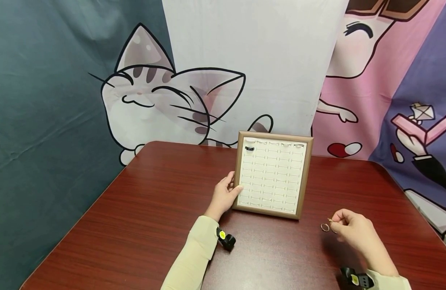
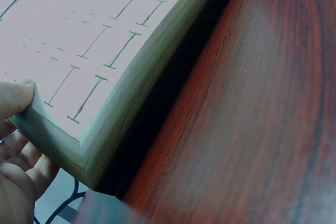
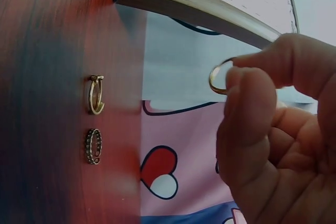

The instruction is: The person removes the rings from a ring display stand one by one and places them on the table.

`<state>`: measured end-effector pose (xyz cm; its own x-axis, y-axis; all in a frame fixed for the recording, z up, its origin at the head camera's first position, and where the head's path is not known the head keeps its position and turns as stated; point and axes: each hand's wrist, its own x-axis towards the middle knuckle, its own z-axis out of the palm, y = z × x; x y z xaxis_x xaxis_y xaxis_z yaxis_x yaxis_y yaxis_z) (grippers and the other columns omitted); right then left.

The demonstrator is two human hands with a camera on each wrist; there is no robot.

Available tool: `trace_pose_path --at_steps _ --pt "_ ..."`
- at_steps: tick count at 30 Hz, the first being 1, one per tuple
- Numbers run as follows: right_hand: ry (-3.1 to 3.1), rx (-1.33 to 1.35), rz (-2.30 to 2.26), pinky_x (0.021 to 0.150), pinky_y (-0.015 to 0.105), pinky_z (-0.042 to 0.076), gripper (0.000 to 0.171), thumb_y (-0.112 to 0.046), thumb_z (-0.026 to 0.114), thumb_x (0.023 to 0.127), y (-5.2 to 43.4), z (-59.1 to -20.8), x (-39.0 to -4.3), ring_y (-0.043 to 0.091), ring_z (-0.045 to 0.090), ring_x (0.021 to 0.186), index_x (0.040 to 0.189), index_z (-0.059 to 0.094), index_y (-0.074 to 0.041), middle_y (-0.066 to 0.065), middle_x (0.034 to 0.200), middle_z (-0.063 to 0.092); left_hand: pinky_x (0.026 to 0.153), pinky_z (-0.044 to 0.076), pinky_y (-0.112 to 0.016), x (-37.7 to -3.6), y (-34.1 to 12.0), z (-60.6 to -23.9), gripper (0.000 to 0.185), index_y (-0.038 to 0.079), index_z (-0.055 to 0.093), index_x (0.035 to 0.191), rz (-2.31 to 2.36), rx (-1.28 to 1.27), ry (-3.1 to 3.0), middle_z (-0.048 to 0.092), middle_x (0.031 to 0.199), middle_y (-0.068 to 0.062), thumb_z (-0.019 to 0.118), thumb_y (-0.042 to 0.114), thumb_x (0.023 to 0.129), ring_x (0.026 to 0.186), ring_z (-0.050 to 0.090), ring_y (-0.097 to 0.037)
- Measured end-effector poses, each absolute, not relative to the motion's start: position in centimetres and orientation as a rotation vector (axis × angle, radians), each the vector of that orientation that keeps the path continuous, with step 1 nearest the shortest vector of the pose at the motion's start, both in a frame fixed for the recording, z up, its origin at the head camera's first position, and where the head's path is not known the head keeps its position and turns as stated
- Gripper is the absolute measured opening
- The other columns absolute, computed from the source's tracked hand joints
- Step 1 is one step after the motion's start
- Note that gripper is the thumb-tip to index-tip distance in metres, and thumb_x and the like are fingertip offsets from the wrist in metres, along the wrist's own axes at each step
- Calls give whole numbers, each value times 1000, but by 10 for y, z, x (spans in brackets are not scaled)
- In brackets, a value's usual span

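Note:
A ring display tray point(image 1: 307, 177) with a wooden frame and a white slotted pad stands tilted on the table. My left hand point(image 1: 233, 186) grips its left edge; in the left wrist view the thumb point(image 2: 14, 97) lies on the pad's corner point(image 2: 79, 145) with the fingers curled under it. A black ring point(image 1: 249, 148) sits in the top left slot, and a few pale rings sit along the top row. To the tray's lower right, my right hand point(image 1: 334, 223) pinches a thin gold ring point(image 3: 217, 78) between thumb and forefinger, just above the table.
Two loose rings lie on the dark red wooden table point(image 1: 154, 209) by my right hand: a gold one point(image 3: 95, 94) and a dark beaded one point(image 3: 93, 146). A cartoon cloth backdrop point(image 1: 154, 100) hangs behind. The table's edges run close on the left and right.

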<state>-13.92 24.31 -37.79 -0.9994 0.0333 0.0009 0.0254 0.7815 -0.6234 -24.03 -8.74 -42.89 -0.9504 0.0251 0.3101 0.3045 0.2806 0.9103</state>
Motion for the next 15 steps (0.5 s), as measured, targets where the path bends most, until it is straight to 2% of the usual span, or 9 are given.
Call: trace_pose_path --at_steps 7,15 --pt "-3018 -50 1101 50 23 47 13 -14 67 78 247 -385 -141 12 59 53 79 57 -6 -1 65 56 87 51 -35 -240 -87 -430 52 -3 48 131 -1735 -311 -2309 59 112 -19 67 8 83 100 58 -27" --pt "-3048 -32 1204 51 24 50 6 -6 60 75 248 -393 -142 9 52 55 79 56 -2 0 66 52 87 51 -35 -240 -88 -429 53 -3 48 132 -1722 -307 -2320 59 113 -18 66 8 84 101 57 -26"
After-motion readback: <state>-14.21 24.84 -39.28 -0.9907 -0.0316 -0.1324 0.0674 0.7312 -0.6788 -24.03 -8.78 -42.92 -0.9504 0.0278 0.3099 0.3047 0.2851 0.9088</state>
